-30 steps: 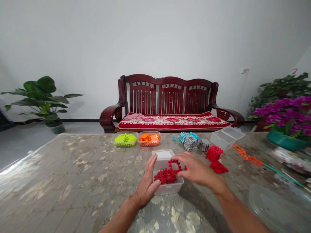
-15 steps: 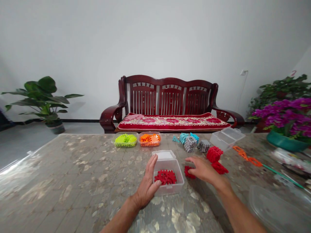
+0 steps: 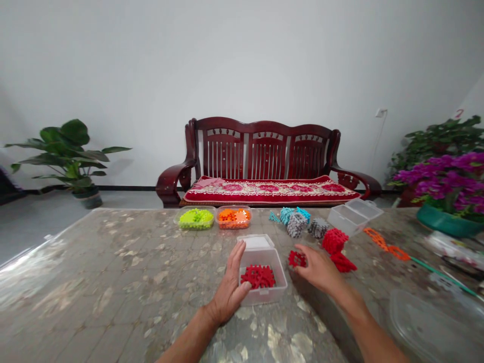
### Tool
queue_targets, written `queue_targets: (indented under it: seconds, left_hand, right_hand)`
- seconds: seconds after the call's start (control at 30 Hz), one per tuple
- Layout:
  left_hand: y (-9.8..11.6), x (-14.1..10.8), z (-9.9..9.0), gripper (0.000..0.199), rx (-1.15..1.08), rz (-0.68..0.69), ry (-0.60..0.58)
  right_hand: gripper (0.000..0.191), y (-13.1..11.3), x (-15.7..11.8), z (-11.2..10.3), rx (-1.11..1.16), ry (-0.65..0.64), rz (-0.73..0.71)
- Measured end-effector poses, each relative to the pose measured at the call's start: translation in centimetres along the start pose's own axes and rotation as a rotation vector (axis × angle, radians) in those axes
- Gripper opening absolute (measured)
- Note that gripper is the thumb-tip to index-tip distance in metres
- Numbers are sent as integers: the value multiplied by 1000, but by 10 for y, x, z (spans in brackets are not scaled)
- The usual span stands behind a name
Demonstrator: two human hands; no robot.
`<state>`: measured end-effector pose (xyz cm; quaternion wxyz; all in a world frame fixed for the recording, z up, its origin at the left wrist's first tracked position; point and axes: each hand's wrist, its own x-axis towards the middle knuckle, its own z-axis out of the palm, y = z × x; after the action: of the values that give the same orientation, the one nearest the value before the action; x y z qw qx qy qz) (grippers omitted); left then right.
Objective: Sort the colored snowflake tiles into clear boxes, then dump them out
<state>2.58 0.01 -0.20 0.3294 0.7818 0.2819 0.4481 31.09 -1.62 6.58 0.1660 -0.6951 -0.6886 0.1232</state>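
Observation:
A clear plastic box (image 3: 281,282) with its lid folded back stands in front of me, and flat red pieces (image 3: 258,277) lie inside it. My left hand (image 3: 230,287) rests against the box's left side, thumb and fingers apart. Just right of the box, my right hand (image 3: 315,267) grips a small red piece (image 3: 297,259) between thumb and fingers. Behind that hand are a red cube-like block (image 3: 335,240) and another red piece (image 3: 343,262).
Beyond the box sit tubs of yellow-green pieces (image 3: 196,218) and orange pieces (image 3: 233,218). Blue and grey blocks (image 3: 297,224), another clear box (image 3: 347,218), an orange chain (image 3: 386,246), a flower bowl (image 3: 448,221) and a clear lid (image 3: 427,322) occupy the right side.
My right hand has closed on the small red piece and lifted it slightly, tilting it into fuller view. My left hand stays at the box.

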Motion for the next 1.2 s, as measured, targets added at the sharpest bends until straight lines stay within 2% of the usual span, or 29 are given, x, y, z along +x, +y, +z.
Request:
queue_targets:
  seconds: [0.1,0.2,0.3,0.4,0.47,0.53,0.63,0.7,0.77,0.83,0.93,1.0,1.1,1.2]
  left_hand:
    - [0,-1,0,78,-16,-9,-5]
    - [-1,-1,1,79,-18,-10,2]
    - [-3,-2,1,79,-12,-10,0]
    - [-4,-2,2,78,-8,0,-1]
    - [-5,-2,2,78,-9,3,4]
    - [-5,-3,2,77,-5,-4,10]
    - [-5,-3,2,76,1,-22,9]
    - [-4,-3,1,75,-5,-34,0]
    - [-2,-3,0,74,-9,-48,-10]
    - [-1,-2,0,73,-10,-52,-11]
    - [-1,-2,0,72,-5,-56,-8]
    - [-2,-2,1,71,-3,-57,-10]
    - [-6,-3,2,71,-9,-41,-2]
    - [-7,-4,5,72,-24,-27,-7]
  right_hand:
    - [60,-29,-5,-15,183,59,-130]
    - [58,-67,-10,-23,183,-8,-308]
    - [43,-96,-6,-14,101,-101,-416]
    - [29,-107,2,3,13,-175,-445]
    - [30,-108,5,12,9,-196,-458]
    - [34,-104,4,17,88,-155,-461]
    - [31,-87,0,13,288,23,-372]
    - [28,-63,-1,5,366,169,-261]
    - [27,-28,-2,-5,337,310,-134]
    - [31,13,-3,-14,180,433,26]
    - [39,69,-8,-23,-96,420,212]
    - [39,94,-12,-27,-168,385,278]
    - [38,112,-11,-33,-171,418,338]
    - [42,113,1,-45,-148,451,349]
